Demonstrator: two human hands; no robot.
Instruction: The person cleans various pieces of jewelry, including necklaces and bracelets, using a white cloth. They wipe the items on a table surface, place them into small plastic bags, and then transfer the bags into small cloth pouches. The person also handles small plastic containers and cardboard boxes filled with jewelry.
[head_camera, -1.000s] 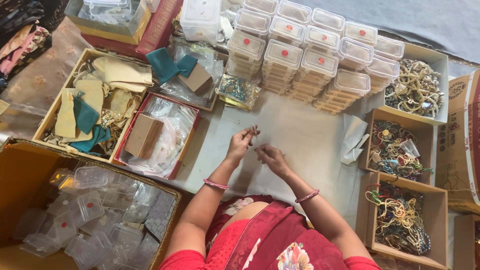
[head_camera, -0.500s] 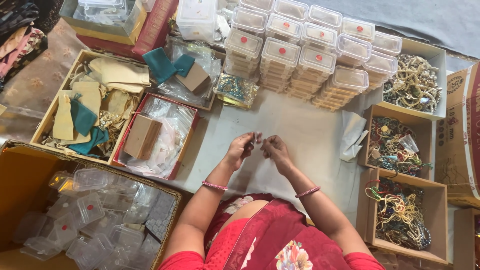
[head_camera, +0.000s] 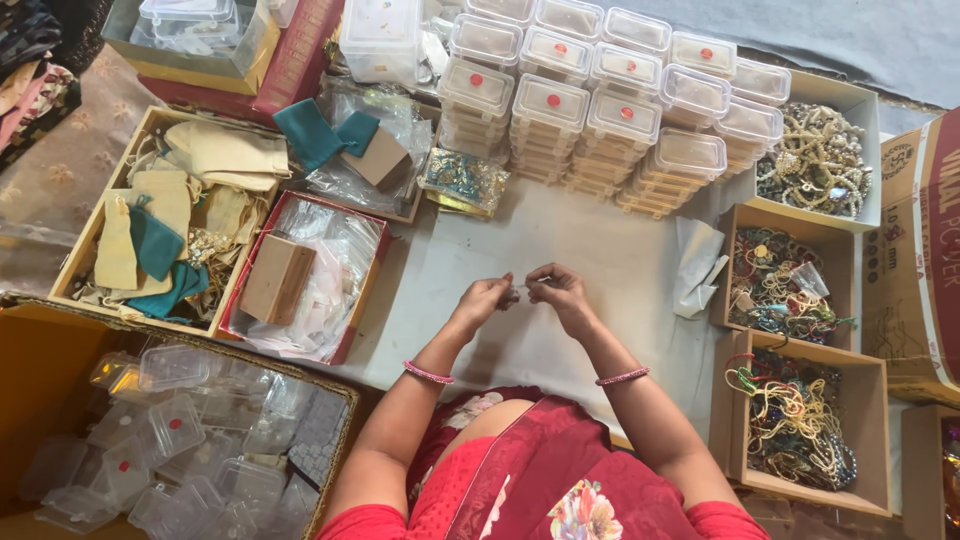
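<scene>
1. Left hand (head_camera: 483, 300) and right hand (head_camera: 560, 290) meet at frame centre over the white cloth (head_camera: 600, 260), fingertips pinched on a small item (head_camera: 520, 291), too tiny to identify
2. Stacked clear boxes (head_camera: 600, 110) sit above; jewellery trays (head_camera: 790, 290) at right

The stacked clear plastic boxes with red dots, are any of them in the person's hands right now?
No, the stacked boxes sit untouched beyond the left hand and right hand, which pinch something tiny between them.
</scene>
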